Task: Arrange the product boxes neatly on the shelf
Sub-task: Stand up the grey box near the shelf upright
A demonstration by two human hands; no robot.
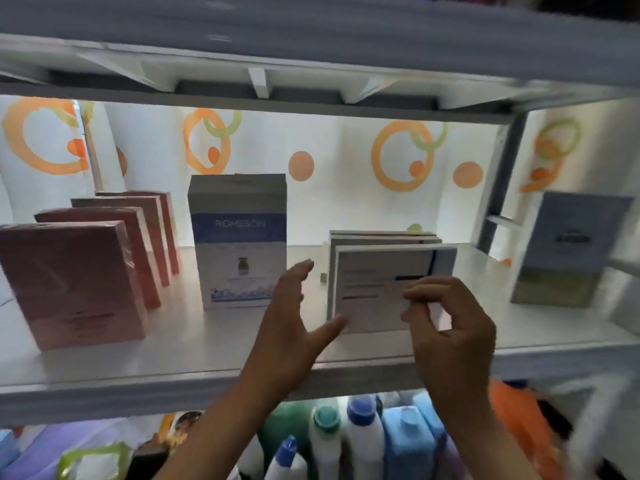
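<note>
Nearest you, under the shelf board (104, 372), plastic bottles (360, 441) with blue and green caps stand packed together; your forearms cover part of them, the frame's bottom edge cuts them off, and their labels cannot be read. A blurred orange shape (519, 420) sits at the lower right, too smeared to identify.

Your left hand (287, 327) reaches over the shelf edge with fingers spread apart and the thumb lying against the lower left corner of the front white box (377, 282); it grips nothing. Your right hand (450, 327) has its fingers curled in front of the same box's lower right part, hiding that corner. The fingertips seem to pinch the box's face or edge, but you cannot tell from this view whether they truly clamp it.

That white box stands upright near the front edge, its print too blurred to read. Just behind it, more flat boxes (381, 237) of the same kind line up, showing only their top edges.

To the left stands a taller grey and blue box (239, 237) marked ROMESON. Farther left, four pink boxes (72, 285) stand in a row running from front to back, each partly hiding the one behind. At the far right a pale blue box (568, 247) stands alone, its label unreadable.

Behind all hangs a white backing (339, 161) with orange rings and dots.
</note>
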